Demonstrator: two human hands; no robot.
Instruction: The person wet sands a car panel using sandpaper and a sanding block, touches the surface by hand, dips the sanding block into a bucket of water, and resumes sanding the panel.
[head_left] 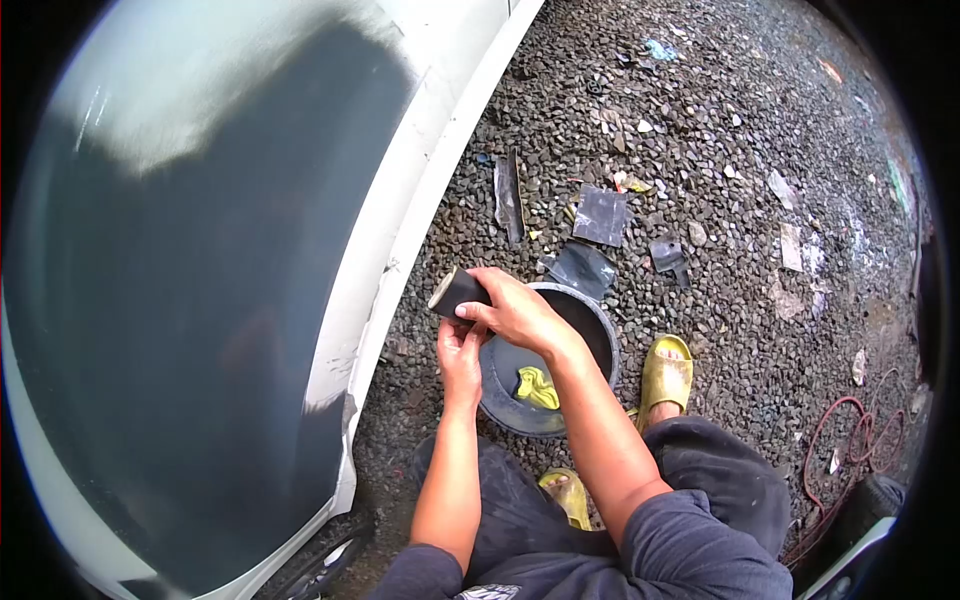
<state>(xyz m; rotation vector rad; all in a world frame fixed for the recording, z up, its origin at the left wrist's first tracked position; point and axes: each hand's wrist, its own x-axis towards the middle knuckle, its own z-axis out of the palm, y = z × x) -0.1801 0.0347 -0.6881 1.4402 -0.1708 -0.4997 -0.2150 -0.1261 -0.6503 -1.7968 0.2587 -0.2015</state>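
Above a round black tub (pixel 606 325), my right hand (pixel 515 310) grips a sanding block wrapped in dark sandpaper (pixel 460 292), its pale core showing at the end. My left hand (pixel 461 362) is just below, its fingertips bent up against the underside of the block and partly hidden by it. Inside the tub is water with a yellow cloth (pixel 537 388) in it. To my left lies a large white car panel (pixel 385 215) with a broad dark grey area (pixel 220 290) across its middle.
Gravel (pixel 720 110) covers the ground. Black scraps (pixel 600 215) lie beyond the tub. A red hose (pixel 815 455) coils at the right, near a tyre (pixel 872 508). My feet, in yellow slides (pixel 666 372), stand close to the tub.
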